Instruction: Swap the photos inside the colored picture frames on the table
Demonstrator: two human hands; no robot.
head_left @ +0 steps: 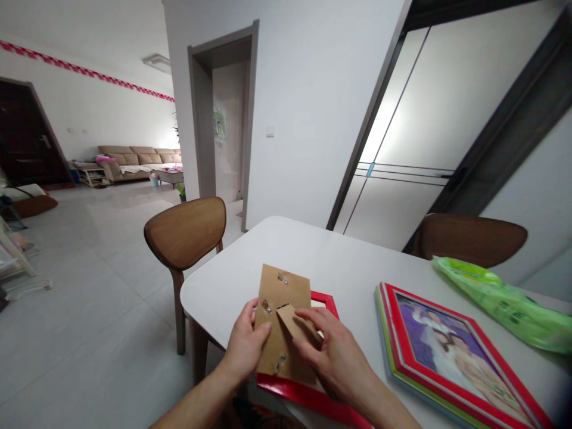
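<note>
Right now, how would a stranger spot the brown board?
Find the white table, then the red frame at its near edge. Over that frame, the left hand holds the brown board, the right hand gripping its flap. Metal clips set it apart from the framed photo farther right.

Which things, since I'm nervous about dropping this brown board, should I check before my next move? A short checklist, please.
1. Left hand steadying the brown board: ok, it holds the left edge, thumb on top.
2. Right hand on the stand flap: ok, fingers touch it.
3. Metal fittings on the board firmly fixed: cannot tell; three show.
4. Red frame unobstructed: not ok, the board and right hand cover part of it.
5. Red-framed photo apart from both hands: ok.
6. Green bag apart from both hands: ok.
</note>
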